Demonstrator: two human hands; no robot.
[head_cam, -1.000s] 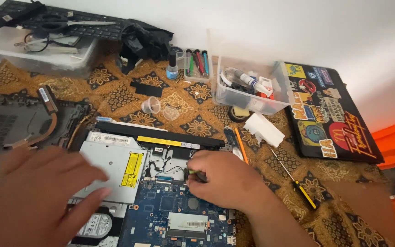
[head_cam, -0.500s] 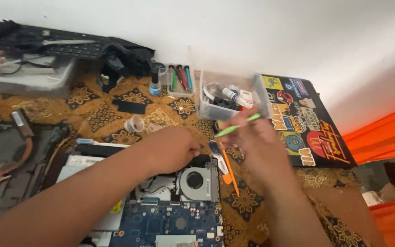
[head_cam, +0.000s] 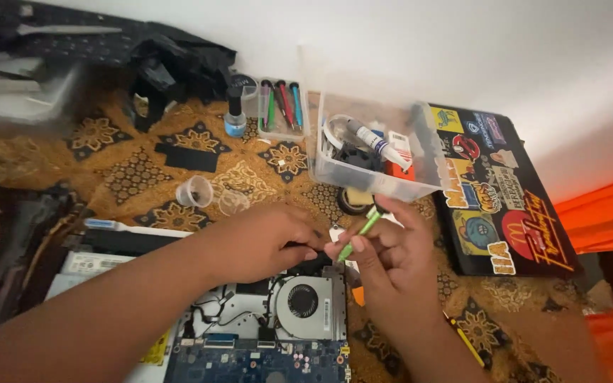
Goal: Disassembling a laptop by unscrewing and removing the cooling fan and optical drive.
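Above the open laptop (head_cam: pixel 278 326) on the patterned brown cloth (head_cam: pixel 136 170), the right hand (head_cam: pixel 391 262) pinches a green tool (head_cam: pixel 360 232). Beside it, the left hand (head_cam: pixel 264 241) is curled, its grip hidden. Behind the laptop stands a white wall (head_cam: pixel 391 42).

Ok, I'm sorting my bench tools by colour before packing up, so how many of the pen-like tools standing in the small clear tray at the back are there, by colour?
In the small clear tray:
Green tool: 1
Red tool: 1
Blue tool: 1
Total: 3
One more green tool sits in the right hand, outside the tray, not counted.
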